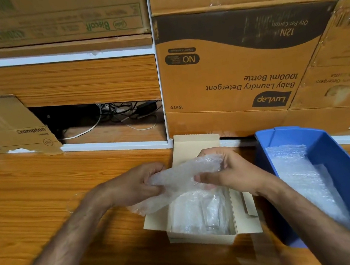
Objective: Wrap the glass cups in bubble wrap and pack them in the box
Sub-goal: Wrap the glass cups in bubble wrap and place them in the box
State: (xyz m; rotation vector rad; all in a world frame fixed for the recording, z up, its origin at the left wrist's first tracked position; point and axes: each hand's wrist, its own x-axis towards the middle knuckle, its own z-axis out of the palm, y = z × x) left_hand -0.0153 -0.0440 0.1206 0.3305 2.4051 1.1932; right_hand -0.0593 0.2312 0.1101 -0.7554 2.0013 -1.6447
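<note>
Both hands, the left hand [138, 185] and right hand [227, 173], are pinching a bubble-wrapped bundle [184, 173] directly above the open box [203, 238], probably lining it up to drop beside the wrapped cup [201, 214] below.

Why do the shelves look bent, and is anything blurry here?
Head view: the wide lens bows the shelf edge; the forearms near the bottom smear with blur; soft glare whitens the bubble wrap held by the left hand and right hand.

One head-worn camera looks forward and steeply down, close over the wooden desk [32, 192]. The grip sits just below frame centre; forearms enter from the bottom edge, and stacked cartons [239, 67] fill the top beyond it.
</note>
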